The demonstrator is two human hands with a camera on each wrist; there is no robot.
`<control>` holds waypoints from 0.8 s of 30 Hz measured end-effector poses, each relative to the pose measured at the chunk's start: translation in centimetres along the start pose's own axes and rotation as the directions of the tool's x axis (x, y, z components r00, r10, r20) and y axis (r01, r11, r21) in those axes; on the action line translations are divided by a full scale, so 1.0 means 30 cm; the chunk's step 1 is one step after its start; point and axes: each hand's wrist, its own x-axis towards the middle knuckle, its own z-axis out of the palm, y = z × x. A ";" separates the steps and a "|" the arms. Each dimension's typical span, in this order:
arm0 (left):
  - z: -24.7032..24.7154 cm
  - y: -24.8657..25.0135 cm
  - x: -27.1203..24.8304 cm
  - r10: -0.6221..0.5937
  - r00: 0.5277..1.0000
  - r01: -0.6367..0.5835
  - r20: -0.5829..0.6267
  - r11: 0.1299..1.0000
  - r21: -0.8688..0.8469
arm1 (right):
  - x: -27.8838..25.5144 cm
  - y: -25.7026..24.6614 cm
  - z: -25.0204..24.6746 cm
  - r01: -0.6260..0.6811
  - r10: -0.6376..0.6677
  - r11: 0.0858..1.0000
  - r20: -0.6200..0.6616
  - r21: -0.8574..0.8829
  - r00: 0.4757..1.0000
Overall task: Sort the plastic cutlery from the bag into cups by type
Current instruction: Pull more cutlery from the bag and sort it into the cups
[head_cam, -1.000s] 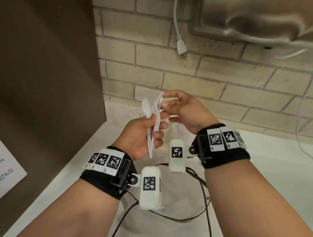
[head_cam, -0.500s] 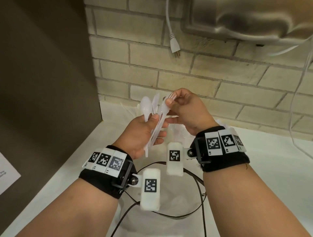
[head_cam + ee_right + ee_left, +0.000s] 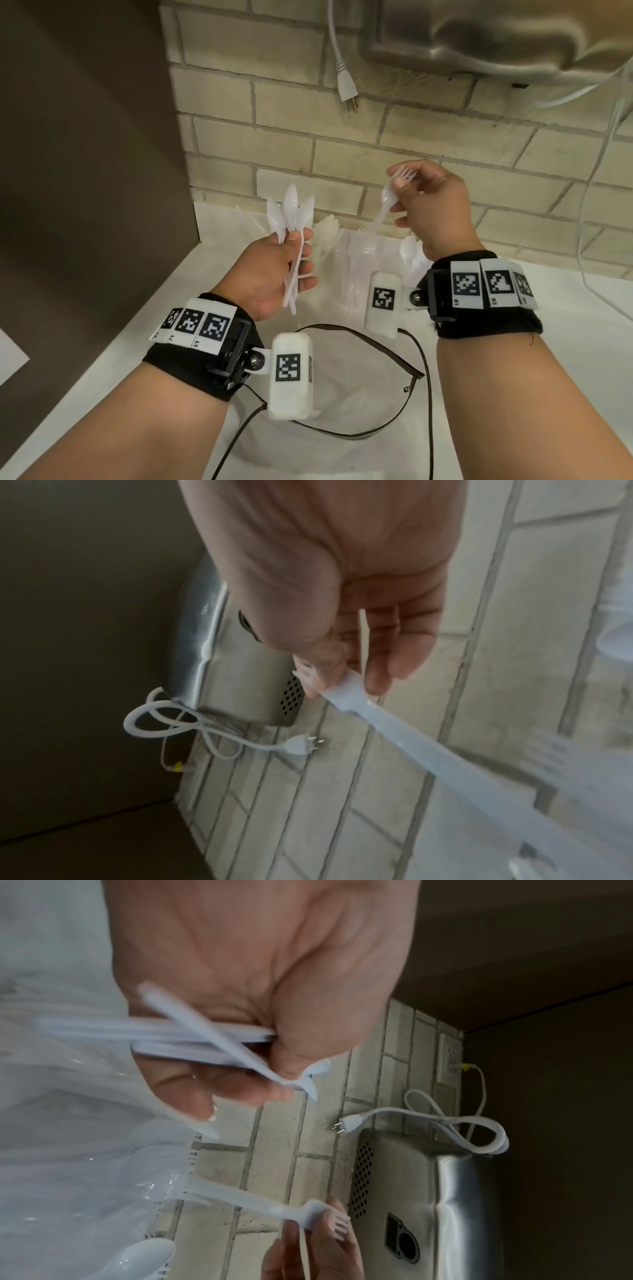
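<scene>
Left hand grips a bunch of white spoons by the handles, fingers curled round them; bowls point up and far, handle ends stick out down and near. Right hand pinches one white fork at its head between thumb and fingertips. Tines point up-right, handle slopes down-left toward the clear cups on the white counter.

Left wrist view shows the spoon handles crossing in the palm, and the fork tines against the right fingers. Right wrist view shows the fork handle running away from the camera, blurred.

Cups and clear bag are hard to separate; the contents are partly hidden behind the wrist cameras. Metal box and dangling plug hang on the brick wall, far side.
</scene>
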 end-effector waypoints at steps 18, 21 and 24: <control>0.010 -0.014 -0.013 -0.048 0.913 0.047 0.404 0.999 0.014 | -0.023 0.148 0.022 -0.065 0.214 0.626 0.091 -0.777 0.973; 0.017 -0.017 -0.013 -0.043 0.890 0.048 0.454 0.999 -0.001 | -0.038 0.023 0.033 0.050 0.011 0.844 0.110 -0.535 0.994; 0.032 -0.021 -0.016 -0.038 0.886 0.035 0.462 0.999 0.016 | -0.086 -0.072 0.062 -0.019 0.052 0.992 0.263 -0.128 0.963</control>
